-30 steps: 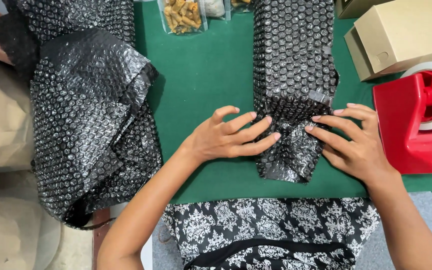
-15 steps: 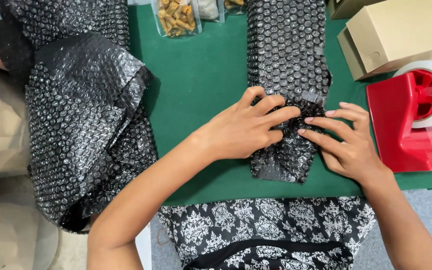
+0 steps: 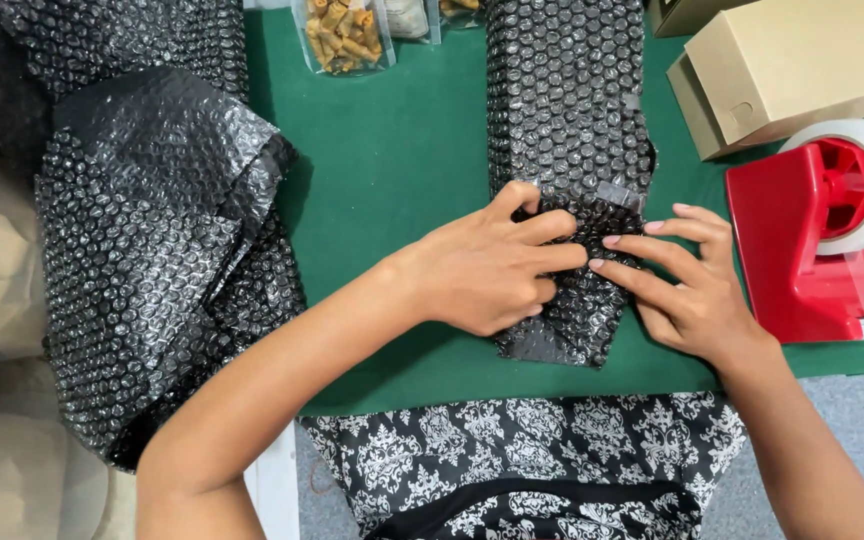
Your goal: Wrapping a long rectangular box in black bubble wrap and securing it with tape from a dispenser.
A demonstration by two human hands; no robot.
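A long parcel wrapped in black bubble wrap (image 3: pixel 564 110) lies lengthwise on the green table mat (image 3: pixel 397 190). My left hand (image 3: pixel 487 268) presses down on the parcel's near end, fingers curled over a fold of the wrap. My right hand (image 3: pixel 687 285) meets it from the right, fingertips pinching the same fold. A strip of clear tape (image 3: pixel 620 192) sits on the wrap just above my fingers. What is inside the wrap is hidden.
A big loose heap of black bubble wrap (image 3: pixel 147 230) covers the mat's left side. A red tape dispenser with a white roll (image 3: pixel 820 235) stands at the right, brown cardboard boxes (image 3: pixel 802 65) behind it. Clear snack pouches (image 3: pixel 344 32) lie at the far edge.
Both hands have slid up the parcel from its near tip and closed in on a fold of wrap; the left hand now covers more of it.
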